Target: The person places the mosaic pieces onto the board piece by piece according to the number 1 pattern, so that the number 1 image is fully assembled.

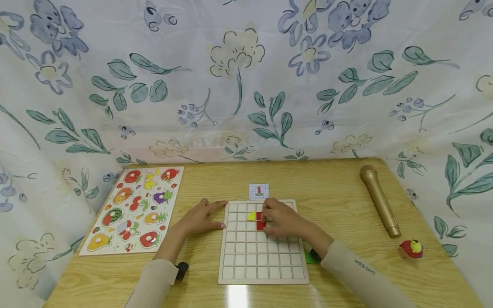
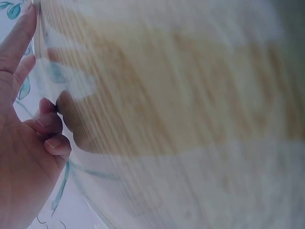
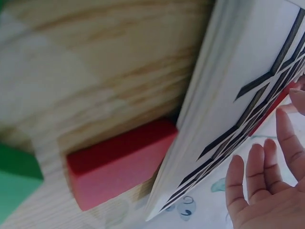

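Note:
A pale wooden grid board lies flat on the table. My left hand is at its upper left edge, thumb and index finger stretched out to touch the rim. In the left wrist view, other fingers are bent loosely. Over the upper middle cells, my right hand pinches at a red block between thumb and index finger, partly covering it. Beside the red lies a yellow piece with a slanted or rounded side. The right wrist view shows the other right fingers spread loosely.
Above the board lies a small grid card with a coloured pattern. Right of the board are a green block and another red block. A fruit puzzle lies left; a gold microphone and small red-yellow toy lie right.

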The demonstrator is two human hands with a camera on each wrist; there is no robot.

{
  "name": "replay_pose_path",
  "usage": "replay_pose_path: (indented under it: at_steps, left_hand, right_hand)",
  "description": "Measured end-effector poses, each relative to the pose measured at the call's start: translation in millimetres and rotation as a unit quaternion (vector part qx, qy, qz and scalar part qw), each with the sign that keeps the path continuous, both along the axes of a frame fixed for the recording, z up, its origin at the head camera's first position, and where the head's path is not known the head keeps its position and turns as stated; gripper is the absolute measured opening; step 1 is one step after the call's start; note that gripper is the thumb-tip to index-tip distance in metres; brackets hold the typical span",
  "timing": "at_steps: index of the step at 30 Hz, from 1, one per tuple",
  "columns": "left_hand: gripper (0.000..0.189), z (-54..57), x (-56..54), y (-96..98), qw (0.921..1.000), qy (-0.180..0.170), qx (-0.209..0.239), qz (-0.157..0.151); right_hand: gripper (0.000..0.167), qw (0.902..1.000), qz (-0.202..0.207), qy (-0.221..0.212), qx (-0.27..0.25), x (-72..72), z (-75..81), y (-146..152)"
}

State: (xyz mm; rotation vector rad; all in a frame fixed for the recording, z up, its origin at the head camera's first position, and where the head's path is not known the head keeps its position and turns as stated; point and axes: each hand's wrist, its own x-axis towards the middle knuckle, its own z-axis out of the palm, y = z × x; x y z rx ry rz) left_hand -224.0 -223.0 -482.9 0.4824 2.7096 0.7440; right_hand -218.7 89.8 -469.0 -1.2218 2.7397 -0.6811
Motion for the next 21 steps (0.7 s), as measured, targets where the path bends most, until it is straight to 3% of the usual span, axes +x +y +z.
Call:
replay_pose_path:
  at_steps: [15,21]
  left_hand:
    - [0.077,-0.4,0.6,0.0,0.9999,-0.003,0.004,0.009]
    - [0.077,0.9,0.9,0.4,0.9999,-0.001,0.005,0.009]
  right_hand:
    - [0.017,0.9996,-0.007,0.022,0.015,0.7,-0.3,-5.6]
    - [0.017,0.9997,-0.019,0.005,0.014,2.8,2.1,-2.2]
